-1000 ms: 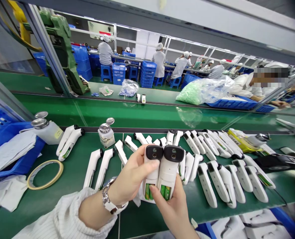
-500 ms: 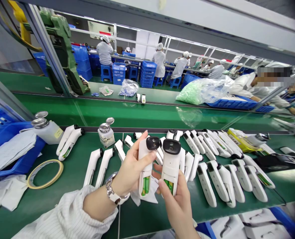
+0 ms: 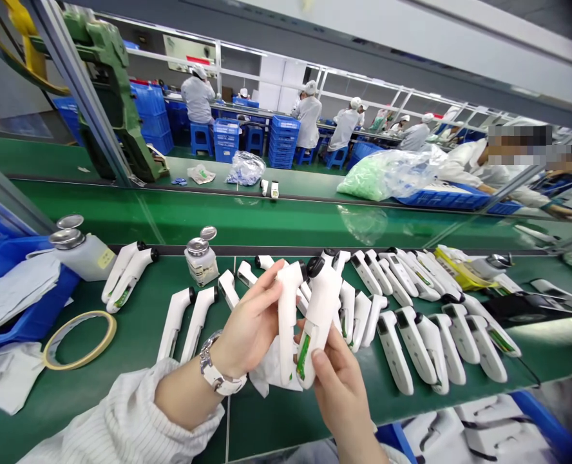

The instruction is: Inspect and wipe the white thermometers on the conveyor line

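Note:
My left hand (image 3: 245,328) is closed round a white handheld thermometer (image 3: 287,316), held upright and turned side-on. My right hand (image 3: 340,386) grips a second white thermometer (image 3: 317,319) beside it, with green batteries showing at its lower end. A white cloth (image 3: 269,370) hangs under my left palm. Both units are raised above the green table (image 3: 136,361), in front of a long row of several more white thermometers (image 3: 411,341) lying on it.
A tape ring (image 3: 79,339) lies at the left by a blue tray (image 3: 29,309) with white paper. Two metal-capped dispenser bottles (image 3: 200,258) (image 3: 80,251) stand at the back. Beyond the conveyor belt (image 3: 266,219), people in white coats work among blue crates.
Both thermometers have been rotated from facing me with dark lens ends and open battery bays to a side-on view. My hands stayed in about the same place.

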Motion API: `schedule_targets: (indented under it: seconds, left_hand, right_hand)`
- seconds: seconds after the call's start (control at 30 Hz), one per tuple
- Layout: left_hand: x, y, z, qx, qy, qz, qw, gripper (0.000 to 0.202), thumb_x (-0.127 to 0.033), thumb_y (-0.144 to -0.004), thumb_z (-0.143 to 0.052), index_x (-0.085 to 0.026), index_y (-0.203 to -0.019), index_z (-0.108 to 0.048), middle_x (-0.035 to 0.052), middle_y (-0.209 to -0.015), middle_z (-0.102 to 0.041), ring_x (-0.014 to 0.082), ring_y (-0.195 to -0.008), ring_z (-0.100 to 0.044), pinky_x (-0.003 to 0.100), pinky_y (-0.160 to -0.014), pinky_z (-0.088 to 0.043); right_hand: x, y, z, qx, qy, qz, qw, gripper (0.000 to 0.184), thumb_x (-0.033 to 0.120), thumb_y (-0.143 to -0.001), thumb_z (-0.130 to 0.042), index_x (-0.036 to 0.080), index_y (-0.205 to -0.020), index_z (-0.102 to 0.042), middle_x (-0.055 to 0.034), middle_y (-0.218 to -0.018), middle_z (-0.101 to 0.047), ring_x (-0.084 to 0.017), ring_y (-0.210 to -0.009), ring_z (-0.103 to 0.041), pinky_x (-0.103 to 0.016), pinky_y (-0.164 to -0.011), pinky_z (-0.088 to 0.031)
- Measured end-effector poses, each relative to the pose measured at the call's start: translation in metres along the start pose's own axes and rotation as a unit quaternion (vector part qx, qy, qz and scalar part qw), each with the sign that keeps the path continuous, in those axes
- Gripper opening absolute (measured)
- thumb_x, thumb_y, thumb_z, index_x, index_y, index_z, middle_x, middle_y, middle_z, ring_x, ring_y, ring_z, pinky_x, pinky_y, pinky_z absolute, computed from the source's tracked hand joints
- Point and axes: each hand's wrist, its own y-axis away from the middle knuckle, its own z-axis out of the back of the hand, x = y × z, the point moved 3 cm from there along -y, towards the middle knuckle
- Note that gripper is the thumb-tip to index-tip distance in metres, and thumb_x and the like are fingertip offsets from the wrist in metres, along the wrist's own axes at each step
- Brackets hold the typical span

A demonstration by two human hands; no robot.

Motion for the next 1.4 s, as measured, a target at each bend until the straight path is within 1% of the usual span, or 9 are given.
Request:
schedule_targets:
  seconds: [0.13,0.43,0.57,0.77,0.9,1.0,1.2,1.3,1.4]
  left_hand:
    - [0.0,0.001,0.0,0.007,-0.033,0.001,0.999,0.037,-0.023,-0.083,-0.057,-0.026,-0.12,-0.051,0.0045,-0.091,-0.054,0.0161,-0.08,-0.052,0.033,-0.068,-0.049]
    - [-0.004,0.001,0.0,-0.002,-0.051,-0.001,0.999,0.037,-0.023,-0.083,-0.057,-0.026,-0.119,-0.05,0.0031,-0.088,-0.053,0.0143,-0.078,-0.052,0.027,-0.067,-0.047]
    - [-0.006,0.0,0.0,-0.002,-0.054,-0.007,0.999,0.038,-0.024,-0.083,-0.058,-0.025,-0.119,-0.049,0.0037,-0.09,-0.054,0.0142,-0.077,-0.052,0.027,-0.067,-0.047]
    - [-0.01,-0.001,-0.001,-0.011,-0.058,-0.026,0.998,0.035,-0.025,-0.083,-0.058,-0.024,-0.117,-0.05,0.0036,-0.09,-0.056,0.0135,-0.078,-0.053,0.025,-0.066,-0.047]
    - [-0.01,0.0,0.001,-0.032,-0.049,-0.04,0.998,0.03,-0.026,-0.083,-0.058,-0.023,-0.113,-0.052,0.0029,-0.095,-0.057,0.0114,-0.076,-0.053,0.025,-0.069,-0.048]
    - [-0.01,-0.001,0.004,-0.046,-0.054,-0.065,0.995,0.03,-0.027,-0.08,-0.062,-0.023,-0.109,-0.053,0.0012,-0.094,-0.057,0.011,-0.077,-0.054,0.023,-0.067,-0.048]
    - [-0.011,-0.006,0.01,-0.064,-0.119,-0.103,0.985,0.051,-0.026,-0.069,-0.075,-0.024,-0.112,-0.049,-0.0005,-0.09,-0.056,0.0102,-0.072,-0.053,0.022,-0.062,-0.047]
    - [-0.016,-0.008,0.013,-0.069,-0.153,-0.152,0.974,0.052,-0.026,-0.067,-0.076,-0.026,-0.112,-0.05,-0.0009,-0.093,-0.055,0.0108,-0.075,-0.054,0.021,-0.061,-0.048]
    - [-0.022,-0.009,0.015,-0.081,-0.159,-0.172,0.969,0.049,-0.027,-0.068,-0.076,-0.028,-0.11,-0.051,-0.0028,-0.089,-0.055,0.01,-0.075,-0.054,0.022,-0.066,-0.049]
  right_hand:
    - [0.002,-0.003,-0.004,0.023,-0.032,0.036,0.999,0.059,0.028,-0.078,-0.07,0.031,-0.131,-0.045,-0.0055,-0.123,-0.061,-0.024,-0.111,-0.057,-0.033,-0.085,-0.052]
    - [0.004,-0.002,-0.007,0.021,-0.044,0.048,0.998,0.06,0.022,-0.075,-0.074,0.034,-0.128,-0.047,-0.0048,-0.123,-0.059,-0.022,-0.107,-0.059,-0.029,-0.078,-0.055]
    - [0.002,-0.002,-0.006,0.016,-0.043,0.039,0.998,0.064,0.023,-0.073,-0.075,0.032,-0.128,-0.045,-0.0066,-0.128,-0.055,-0.024,-0.112,-0.055,-0.029,-0.076,-0.056]
    - [0.0,-0.001,-0.006,0.007,-0.035,0.027,0.999,0.065,0.024,-0.071,-0.076,0.03,-0.128,-0.044,-0.0084,-0.125,-0.055,-0.024,-0.103,-0.059,-0.028,-0.068,-0.056]
    - [0.005,0.003,-0.01,0.016,-0.027,0.003,0.999,0.062,0.028,-0.073,-0.074,0.029,-0.128,-0.046,-0.0083,-0.125,-0.055,-0.025,-0.105,-0.057,-0.031,-0.071,-0.055]
    - [0.007,0.006,-0.015,0.045,-0.013,-0.016,0.999,0.063,0.032,-0.076,-0.07,0.029,-0.133,-0.043,-0.0079,-0.121,-0.058,-0.022,-0.094,-0.061,-0.03,-0.068,-0.054]
    - [-0.001,0.009,-0.011,0.081,0.043,-0.039,0.995,0.07,0.033,-0.076,-0.071,0.03,-0.138,-0.037,-0.007,-0.116,-0.062,-0.02,-0.083,-0.062,-0.031,-0.065,-0.052]
    - [-0.006,0.007,0.0,0.092,0.114,-0.011,0.989,0.05,0.042,-0.086,-0.055,0.029,-0.134,-0.044,-0.008,-0.12,-0.058,-0.024,-0.098,-0.059,-0.032,-0.069,-0.053]
    - [-0.018,0.004,0.004,0.128,0.306,0.046,0.942,0.036,0.037,-0.095,-0.037,0.025,-0.123,-0.055,-0.0107,-0.12,-0.056,-0.025,-0.106,-0.054,-0.038,-0.082,-0.049]
